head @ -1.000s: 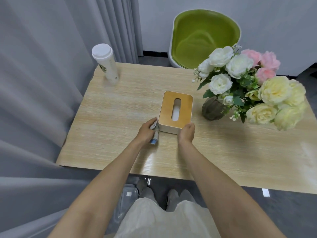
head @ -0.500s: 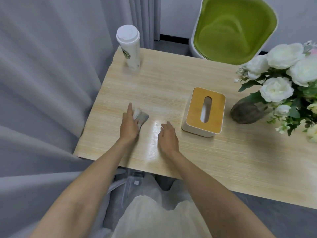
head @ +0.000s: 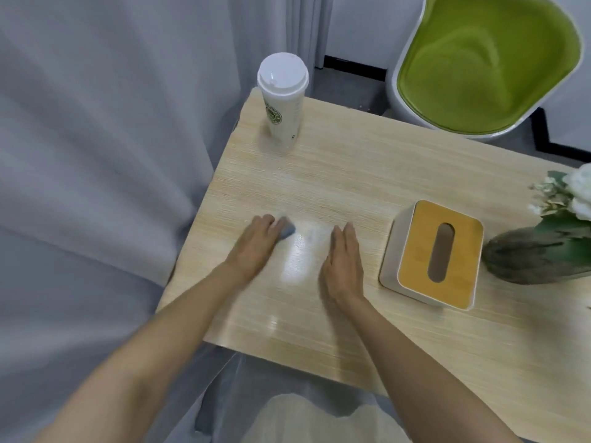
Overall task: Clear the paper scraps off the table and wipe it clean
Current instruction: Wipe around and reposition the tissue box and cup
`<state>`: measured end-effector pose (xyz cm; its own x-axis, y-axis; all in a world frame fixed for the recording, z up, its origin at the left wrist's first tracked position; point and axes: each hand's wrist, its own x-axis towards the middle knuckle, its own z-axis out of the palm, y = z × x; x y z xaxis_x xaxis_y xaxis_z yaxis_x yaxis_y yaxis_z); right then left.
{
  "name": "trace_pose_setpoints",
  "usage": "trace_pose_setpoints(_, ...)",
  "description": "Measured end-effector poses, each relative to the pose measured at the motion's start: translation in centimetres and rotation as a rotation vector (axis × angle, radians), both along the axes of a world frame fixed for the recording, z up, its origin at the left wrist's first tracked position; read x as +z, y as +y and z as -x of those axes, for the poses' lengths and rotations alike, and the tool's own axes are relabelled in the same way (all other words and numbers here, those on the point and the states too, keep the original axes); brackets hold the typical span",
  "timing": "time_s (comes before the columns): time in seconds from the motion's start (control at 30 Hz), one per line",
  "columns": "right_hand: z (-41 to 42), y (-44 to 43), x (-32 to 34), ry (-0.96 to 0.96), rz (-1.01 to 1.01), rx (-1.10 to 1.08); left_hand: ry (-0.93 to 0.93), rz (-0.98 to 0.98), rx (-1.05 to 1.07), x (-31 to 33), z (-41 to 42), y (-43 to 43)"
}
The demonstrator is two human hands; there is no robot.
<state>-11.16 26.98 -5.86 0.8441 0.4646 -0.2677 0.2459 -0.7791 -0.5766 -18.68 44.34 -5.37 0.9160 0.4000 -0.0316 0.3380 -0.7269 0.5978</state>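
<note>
Left grip, palm down and blurred in outline, lies with fingers stretched forward over a small blue-grey cloth, pressing it flat against the desk; only the cloth's right edge shows past the fingertips. Right grip, likewise palm down, rests on the desk surface with fingers straight and held together, holding nothing. It is set apart from the cloth across a bright glossy patch of the wood. Cloth and both grips occupy the near left part of the desk. Just right of the right grip: a white tissue box with a wooden lid and oval slot, untouched. Beyond it, at the right edge of view: a dark rounded vase carrying white flowers, partly cut off. Far left corner of the desk: an upright white lidded cup with a round green logo. Behind the desk: a green-seated chair. Left of the desk: a grey curtain.
</note>
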Motion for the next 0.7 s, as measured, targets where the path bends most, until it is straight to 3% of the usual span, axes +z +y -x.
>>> trace_pose_setpoints(0.1,-0.6,2.0,-0.1,0.008,-0.026,0.010,0.063,0.201,0.624,-0.1,-1.0,6.7)
trace_pose_setpoints(0.17,-0.7,3.1,-0.3,-0.008,-0.026,0.020,-0.011,0.296,0.802,0.2,-1.8,6.2)
trace_pose_setpoints(0.23,-0.8,4.0,-0.9,-0.065,0.013,0.048,-0.048,0.416,0.740,0.0,-1.3,1.9)
trace_pose_setpoints(0.3,-0.8,4.4,-1.4,-0.102,0.062,0.062,0.016,0.427,0.468,-0.2,0.6,-2.4)
trace_pose_setpoints(0.43,-0.5,4.4,-2.1,-0.079,0.153,0.105,0.201,0.264,0.063,0.4,2.3,1.6)
trace_pose_setpoints(0.47,-0.4,4.3,-2.2,-0.081,0.174,0.124,0.210,0.218,0.073,0.2,2.2,3.8)
trace_pose_setpoints(0.57,-0.4,4.2,-2.4,-0.083,0.198,0.153,0.153,0.181,0.411,-0.6,1.7,8.1)
trace_pose_setpoints(0.63,-0.4,4.4,-2.4,-0.083,0.203,0.149,-0.029,0.227,0.658,-0.7,1.1,6.5)
trace_pose_setpoints(0.7,-0.3,4.4,-2.3,-0.086,0.198,0.143,-0.064,0.236,0.738,-0.5,1.1,2.4)
